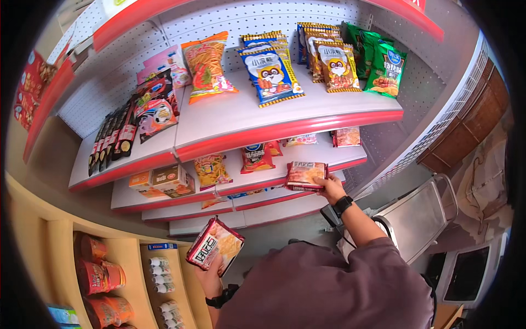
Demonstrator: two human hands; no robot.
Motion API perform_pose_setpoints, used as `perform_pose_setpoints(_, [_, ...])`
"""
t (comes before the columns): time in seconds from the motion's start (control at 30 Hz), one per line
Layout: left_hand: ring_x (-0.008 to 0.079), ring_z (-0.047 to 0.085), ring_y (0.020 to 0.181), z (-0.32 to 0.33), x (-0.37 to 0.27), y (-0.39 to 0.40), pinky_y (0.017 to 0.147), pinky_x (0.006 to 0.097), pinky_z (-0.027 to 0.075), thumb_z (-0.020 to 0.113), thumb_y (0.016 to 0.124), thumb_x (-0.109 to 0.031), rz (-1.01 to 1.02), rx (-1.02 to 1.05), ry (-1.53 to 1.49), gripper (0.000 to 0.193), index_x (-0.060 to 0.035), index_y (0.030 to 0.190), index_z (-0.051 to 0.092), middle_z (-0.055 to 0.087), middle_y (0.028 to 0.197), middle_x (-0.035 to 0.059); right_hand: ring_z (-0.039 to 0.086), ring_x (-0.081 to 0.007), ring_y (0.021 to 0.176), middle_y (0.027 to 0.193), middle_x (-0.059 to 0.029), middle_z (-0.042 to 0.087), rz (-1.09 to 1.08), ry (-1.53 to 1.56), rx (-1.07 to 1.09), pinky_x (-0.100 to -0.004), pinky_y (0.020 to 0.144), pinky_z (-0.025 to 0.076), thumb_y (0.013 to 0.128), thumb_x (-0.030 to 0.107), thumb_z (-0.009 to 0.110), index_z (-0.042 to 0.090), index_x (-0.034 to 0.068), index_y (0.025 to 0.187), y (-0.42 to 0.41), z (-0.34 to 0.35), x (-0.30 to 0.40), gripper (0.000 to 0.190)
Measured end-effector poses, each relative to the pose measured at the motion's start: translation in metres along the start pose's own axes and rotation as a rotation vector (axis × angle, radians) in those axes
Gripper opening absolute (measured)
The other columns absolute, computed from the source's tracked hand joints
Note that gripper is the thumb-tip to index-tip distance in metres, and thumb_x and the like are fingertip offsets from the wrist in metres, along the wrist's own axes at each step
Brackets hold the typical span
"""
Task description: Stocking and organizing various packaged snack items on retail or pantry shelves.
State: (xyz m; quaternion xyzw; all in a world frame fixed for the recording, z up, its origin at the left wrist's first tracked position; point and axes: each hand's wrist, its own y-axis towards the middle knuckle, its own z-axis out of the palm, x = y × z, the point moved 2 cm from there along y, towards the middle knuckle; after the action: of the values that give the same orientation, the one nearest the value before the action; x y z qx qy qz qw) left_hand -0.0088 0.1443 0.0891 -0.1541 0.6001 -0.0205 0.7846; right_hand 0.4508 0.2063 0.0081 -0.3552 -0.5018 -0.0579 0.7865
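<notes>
My left hand point(211, 276) grips a red and white biscuit packet point(216, 245), tilted with its printed front facing up, low in front of the shelving. In my right hand point(331, 188) is a similar biscuit packet point(305, 176), held at the red front edge of a lower shelf point(254, 182). Whether that packet touches the shelf, I cannot tell. Further back on the same level, a matching packet point(346, 137) stands partly under the upper shelf. Left of my right hand sits a red crisp bag point(257, 158). A yellow snack bag point(212, 169) and brown and orange boxes point(173, 181) are further left.
The upper shelf point(230, 123) juts out above, holding blue bags point(271, 76), green crisp bags point(387, 70) and an orange snack bag point(207, 68). A wooden shelf unit point(135, 267) with red tubs point(98, 276) stands at lower left. A metal cart point(419, 218) is at right.
</notes>
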Motion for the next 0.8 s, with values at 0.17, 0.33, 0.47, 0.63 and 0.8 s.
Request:
perform_pose_setpoints(0.17, [0.0068, 0.057, 0.061, 0.036, 0.016, -0.003, 0.05, 0.0209, 0.043, 0.075, 0.083, 0.002, -0.02, -0.021, 0.021, 0.031, -0.0029, 0.109, 0.06, 0.064, 0.086, 0.0016, 0.071, -0.0244, 0.075, 0.099, -0.0138, 0.067, 0.0, 0.082, -0.022, -0.0343, 0.053, 0.059, 0.085, 0.01, 0.076, 0.05, -0.002, 0.117, 0.06, -0.045, 0.001, 0.043])
perform_pose_setpoints(0.33, [0.0065, 0.056, 0.059, 0.067, 0.024, -0.015, 0.049, 0.0209, 0.042, 0.076, 0.082, 0.001, 0.002, -0.138, 0.049, 0.03, -0.0034, 0.107, 0.06, 0.064, 0.085, 0.0014, 0.069, -0.0205, 0.065, 0.091, -0.0111, 0.07, 0.072, -0.048, 0.007, -0.0324, 0.046, 0.058, 0.084, 0.02, 0.078, 0.058, -0.001, 0.111, 0.088, -0.062, 0.001, 0.04])
perform_pose_setpoints(0.47, [0.0064, 0.056, 0.06, 0.085, 0.035, -0.025, 0.05, 0.021, 0.043, 0.076, 0.082, 0.001, 0.005, -0.139, 0.03, 0.031, -0.0039, 0.108, 0.061, 0.064, 0.086, 0.0016, 0.069, -0.0197, 0.06, 0.085, -0.0112, 0.07, 0.123, -0.167, 0.05, -0.0316, 0.046, 0.058, 0.08, 0.03, 0.082, 0.059, -0.003, 0.109, 0.1, -0.069, 0.009, 0.05])
perform_pose_setpoints(0.63, [0.007, 0.058, 0.062, 0.112, 0.031, -0.032, 0.052, 0.0208, 0.045, 0.077, 0.081, 0.001, -0.01, -0.143, 0.034, 0.033, -0.004, 0.11, 0.061, 0.065, 0.087, 0.0015, 0.07, -0.022, 0.066, 0.09, -0.0148, 0.069, -0.043, -0.187, 0.043, -0.0349, 0.048, 0.06, 0.079, 0.028, 0.084, 0.057, -0.009, 0.111, 0.1, -0.063, 0.024, 0.056])
perform_pose_setpoints(0.8, [0.0079, 0.058, 0.062, 0.12, 0.035, -0.024, 0.053, 0.0216, 0.046, 0.077, 0.081, 0.002, 0.044, -0.134, 0.045, 0.032, -0.0039, 0.109, 0.062, 0.065, 0.088, 0.002, 0.07, -0.0244, 0.079, 0.099, -0.0168, 0.066, -0.054, -0.355, 0.052, -0.0365, 0.051, 0.062, 0.078, 0.025, 0.083, 0.054, -0.012, 0.114, 0.117, -0.053, 0.027, 0.059])
